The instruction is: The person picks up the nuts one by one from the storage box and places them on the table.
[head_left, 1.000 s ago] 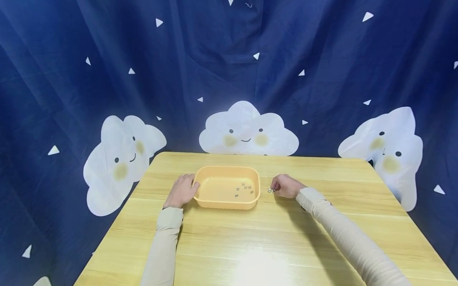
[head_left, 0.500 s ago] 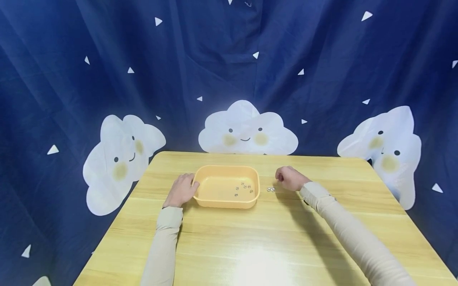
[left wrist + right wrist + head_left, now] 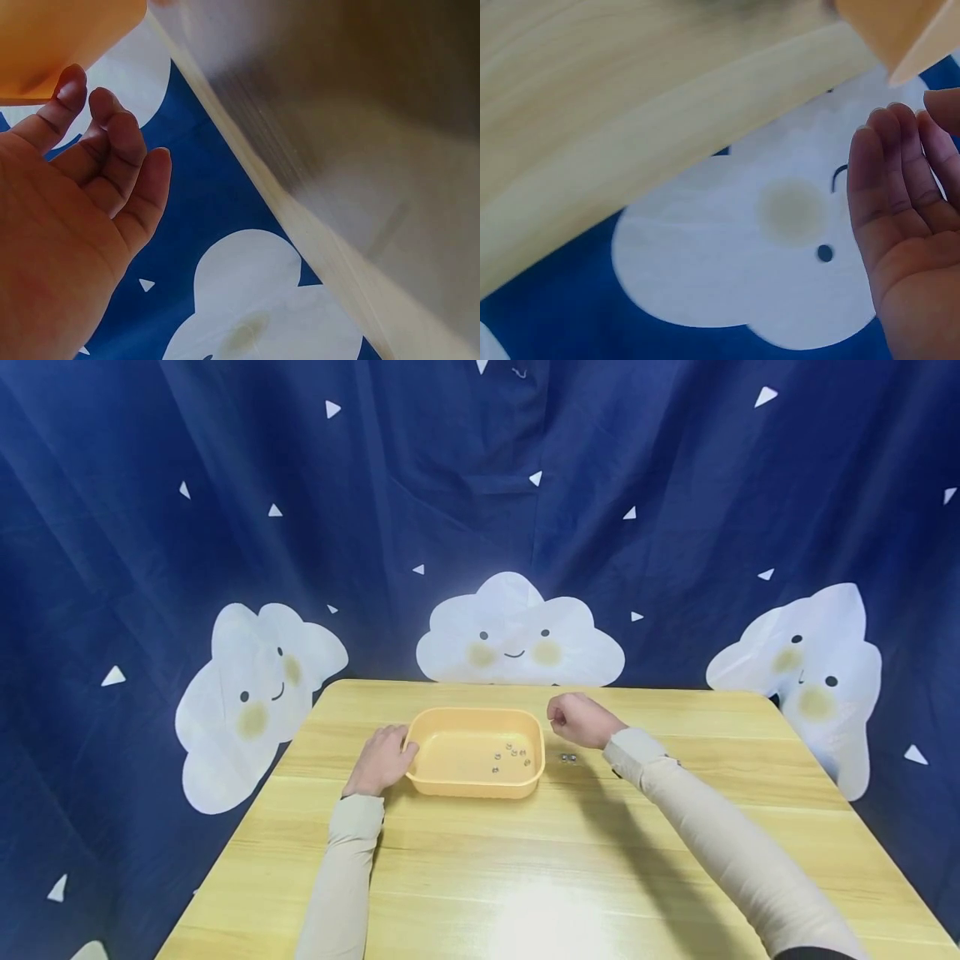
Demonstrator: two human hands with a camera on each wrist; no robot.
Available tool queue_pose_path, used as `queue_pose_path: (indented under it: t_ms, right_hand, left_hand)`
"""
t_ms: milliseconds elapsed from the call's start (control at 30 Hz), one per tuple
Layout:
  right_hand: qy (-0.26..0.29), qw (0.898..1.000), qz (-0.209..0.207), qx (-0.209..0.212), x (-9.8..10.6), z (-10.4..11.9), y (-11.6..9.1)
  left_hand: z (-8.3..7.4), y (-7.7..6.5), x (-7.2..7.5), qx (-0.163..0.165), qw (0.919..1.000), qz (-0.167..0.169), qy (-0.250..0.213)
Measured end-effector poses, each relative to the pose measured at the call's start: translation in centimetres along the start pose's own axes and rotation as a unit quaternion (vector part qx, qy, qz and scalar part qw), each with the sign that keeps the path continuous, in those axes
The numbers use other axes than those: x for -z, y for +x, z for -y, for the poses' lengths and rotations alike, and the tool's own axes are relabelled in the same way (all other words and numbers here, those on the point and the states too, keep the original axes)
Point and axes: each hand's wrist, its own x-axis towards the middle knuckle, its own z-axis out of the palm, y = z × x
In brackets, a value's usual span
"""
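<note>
A yellow-orange plastic tray (image 3: 442, 789) stands on the wooden table, with several small shiny clear beads (image 3: 514, 752) in its right half. My left hand (image 3: 378, 762) grips the tray's left side, thumb over the rim and fingers outside. In the left wrist view, fingers (image 3: 124, 150) bend beside the tray wall (image 3: 67, 45). Just off the tray's right rear corner my right hand (image 3: 587, 720) is raised above the table, fingers curled and thumb near the index finger. Whether a bead sits between those fingertips is hidden. Two similar beads (image 3: 568, 758) lie right of the tray.
The wooden table (image 3: 480, 868) reaches back to a dark blue curtain (image 3: 480, 485) printed with smiling clouds and white triangles. Bright glare lies on the table near its front. The right forearm (image 3: 720, 835) crosses the table's right side.
My right hand has lifted from beside the two beads and moved back and leftward toward the tray. The left hand and tray stay put.
</note>
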Motion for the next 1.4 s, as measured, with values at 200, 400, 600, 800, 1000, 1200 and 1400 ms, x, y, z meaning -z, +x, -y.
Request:
queue_pose_path:
  t_ms: [200,400,600,800,1000,1200,1400]
  right_hand:
    - [-0.038,0.999,0.030,0.017,-0.8,2.0,1.3]
    - [-0.072,0.995,0.072,0.008,-2.0,3.8,2.6]
    - [-0.105,0.988,0.114,-0.001,-3.7,4.7,3.6]
    - [-0.125,0.983,0.135,0.009,-5.3,5.3,4.1]
    - [-0.133,0.981,0.133,0.044,-6.3,6.0,4.4]
    - [-0.123,0.981,0.143,0.047,-7.4,6.4,4.3]
    - [-0.116,0.981,0.146,0.052,-8.6,6.6,4.2]
  left_hand:
    - [-0.2,-0.1,0.1,0.004,1.0000,-0.002,0.002]
    - [-0.2,-0.1,0.1,0.002,1.0000,0.000,0.004]
    - [-0.1,-0.1,0.1,0.000,1.0000,-0.001,0.004]
    - [-0.1,-0.1,0.0,0.003,1.0000,-0.003,0.001]
    - [0.0,0.0,0.0,0.005,1.0000,-0.004,0.002]
    - [0.0,0.1,0.0,0.001,0.9999,-0.010,-0.003]
    - [-0.1,-0.1,0.1,0.000,1.0000,-0.009,-0.002]
